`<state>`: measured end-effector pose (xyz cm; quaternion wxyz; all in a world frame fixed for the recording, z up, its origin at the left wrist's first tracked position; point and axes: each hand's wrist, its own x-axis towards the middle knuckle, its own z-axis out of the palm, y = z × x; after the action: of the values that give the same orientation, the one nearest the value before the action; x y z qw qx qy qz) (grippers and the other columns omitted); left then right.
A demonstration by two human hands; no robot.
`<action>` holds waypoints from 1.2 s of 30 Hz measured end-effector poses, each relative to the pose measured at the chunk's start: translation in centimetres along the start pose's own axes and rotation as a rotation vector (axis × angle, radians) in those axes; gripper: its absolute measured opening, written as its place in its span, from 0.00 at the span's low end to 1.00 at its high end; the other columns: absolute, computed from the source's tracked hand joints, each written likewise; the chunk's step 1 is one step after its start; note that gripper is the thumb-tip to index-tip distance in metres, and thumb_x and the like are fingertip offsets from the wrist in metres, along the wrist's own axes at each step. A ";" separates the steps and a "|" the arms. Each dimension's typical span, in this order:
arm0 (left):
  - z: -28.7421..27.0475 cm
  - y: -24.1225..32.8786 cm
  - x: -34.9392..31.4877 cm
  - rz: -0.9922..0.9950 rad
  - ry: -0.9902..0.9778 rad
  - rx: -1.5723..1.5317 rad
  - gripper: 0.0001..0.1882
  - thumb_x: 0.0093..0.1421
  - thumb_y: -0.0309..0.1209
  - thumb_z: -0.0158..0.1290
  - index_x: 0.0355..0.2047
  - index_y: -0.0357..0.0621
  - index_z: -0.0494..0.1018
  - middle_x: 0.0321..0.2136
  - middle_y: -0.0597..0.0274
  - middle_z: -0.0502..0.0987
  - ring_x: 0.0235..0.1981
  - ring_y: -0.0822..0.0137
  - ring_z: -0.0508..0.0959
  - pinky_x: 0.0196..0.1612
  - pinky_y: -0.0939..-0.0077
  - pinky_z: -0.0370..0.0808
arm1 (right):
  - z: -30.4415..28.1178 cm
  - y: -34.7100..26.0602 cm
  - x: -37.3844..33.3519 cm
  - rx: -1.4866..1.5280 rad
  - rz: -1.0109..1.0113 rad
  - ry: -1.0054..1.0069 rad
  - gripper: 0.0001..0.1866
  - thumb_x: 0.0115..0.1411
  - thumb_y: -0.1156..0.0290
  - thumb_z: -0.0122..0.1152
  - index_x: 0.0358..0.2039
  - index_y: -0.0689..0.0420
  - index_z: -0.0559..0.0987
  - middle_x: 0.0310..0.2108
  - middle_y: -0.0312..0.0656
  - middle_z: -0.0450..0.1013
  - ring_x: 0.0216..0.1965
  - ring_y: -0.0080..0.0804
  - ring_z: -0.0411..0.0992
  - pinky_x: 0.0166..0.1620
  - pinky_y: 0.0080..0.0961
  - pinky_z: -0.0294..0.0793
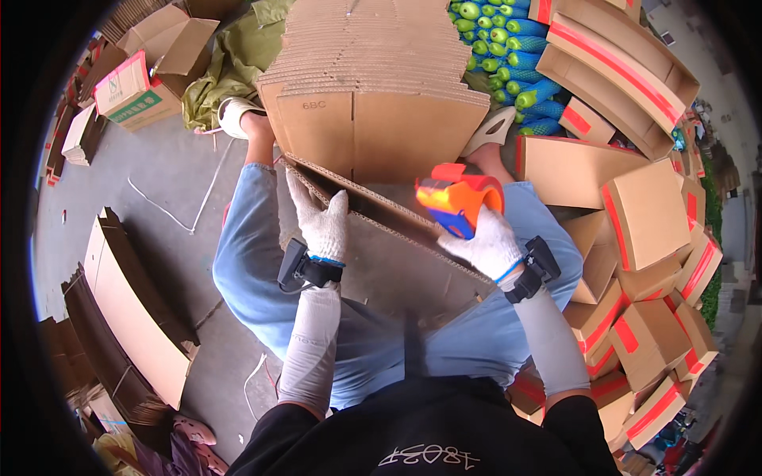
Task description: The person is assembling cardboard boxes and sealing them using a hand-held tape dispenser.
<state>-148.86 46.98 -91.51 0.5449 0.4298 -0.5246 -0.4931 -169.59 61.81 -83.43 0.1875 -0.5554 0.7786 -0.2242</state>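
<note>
Plainly, flat cardboard is lying at far left, its long edge running beside grey floor, which is giving room up to the left leg. The left hand is holding a cardboard box in a partly curled grip, thumb by the top edge. This box is slanting across the middle, its two long edges standing slightly apart, just before a stack of flat boxes. The right hand is having its grip closed around an orange tape dispenser, above the box's right part. Finally, taped boxes are crowding close beside the right leg, leaving little room there.
</note>
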 end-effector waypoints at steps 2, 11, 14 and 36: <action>-1.2 1.1 0.2 -0.188 -0.061 -0.076 0.48 0.49 0.14 0.51 0.71 0.38 0.46 0.64 0.51 0.63 0.62 0.61 0.67 0.61 0.74 0.66 | 0.4 -1.8 -0.6 -0.010 0.153 -0.122 0.38 0.46 0.54 0.74 0.56 0.53 0.72 0.46 0.52 0.76 0.47 0.50 0.76 0.50 0.40 0.75; -6.1 6.9 3.2 0.073 -0.613 1.105 0.42 0.48 0.22 0.49 0.67 0.53 0.58 0.38 0.43 0.80 0.37 0.44 0.81 0.40 0.51 0.77 | 3.7 3.3 2.5 0.611 0.239 0.687 0.25 0.51 0.70 0.72 0.47 0.61 0.73 0.40 0.39 0.77 0.39 0.31 0.75 0.44 0.30 0.75; -5.7 6.1 4.8 0.050 -0.713 1.231 0.41 0.48 0.19 0.45 0.66 0.54 0.59 0.38 0.43 0.79 0.39 0.47 0.81 0.42 0.56 0.77 | 4.3 5.1 2.3 0.792 0.396 0.614 0.25 0.52 0.68 0.74 0.47 0.61 0.73 0.42 0.38 0.75 0.41 0.29 0.74 0.45 0.28 0.74; 1.3 3.4 0.6 0.532 -0.476 0.814 0.09 0.55 0.31 0.62 0.35 0.50 0.76 0.27 0.61 0.75 0.28 0.57 0.80 0.29 0.62 0.77 | 4.5 9.9 3.3 1.386 0.116 -0.269 0.30 0.59 0.52 0.67 0.54 0.58 0.71 0.38 0.35 0.77 0.39 0.25 0.76 0.44 0.24 0.77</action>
<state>-149.87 46.95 -87.98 0.3064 0.3348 -0.8730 -0.1788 -175.92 60.86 -92.82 0.6041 -0.2886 0.4549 -0.5872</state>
